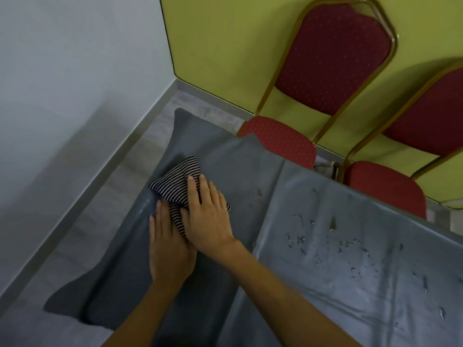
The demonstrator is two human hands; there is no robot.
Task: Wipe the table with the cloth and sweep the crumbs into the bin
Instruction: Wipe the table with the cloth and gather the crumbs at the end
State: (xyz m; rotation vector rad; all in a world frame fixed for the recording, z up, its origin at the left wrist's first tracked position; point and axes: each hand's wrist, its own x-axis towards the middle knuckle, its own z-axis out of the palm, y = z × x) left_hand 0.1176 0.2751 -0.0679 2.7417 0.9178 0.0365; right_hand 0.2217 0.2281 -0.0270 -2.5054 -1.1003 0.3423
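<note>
A black-and-white striped cloth (175, 181) lies bunched at the left edge of the table, which is covered by a grey tablecloth (288, 271). My right hand (208, 216) presses down on the cloth, its fingers spread over it. My left hand (167, 249) lies flat beside and partly under the right one, at the table's edge, fingers together and touching the cloth's near end. Shiny specks and droplets (338, 241) are scattered over the tablecloth to the right of my hands. No bin is in view.
Two red padded chairs with gold frames (325, 71) (413, 151) stand along the table's far side against a yellow-green wall. The tablecloth hangs down over the left edge (120, 284) toward a grey floor. A white wall stands at the left.
</note>
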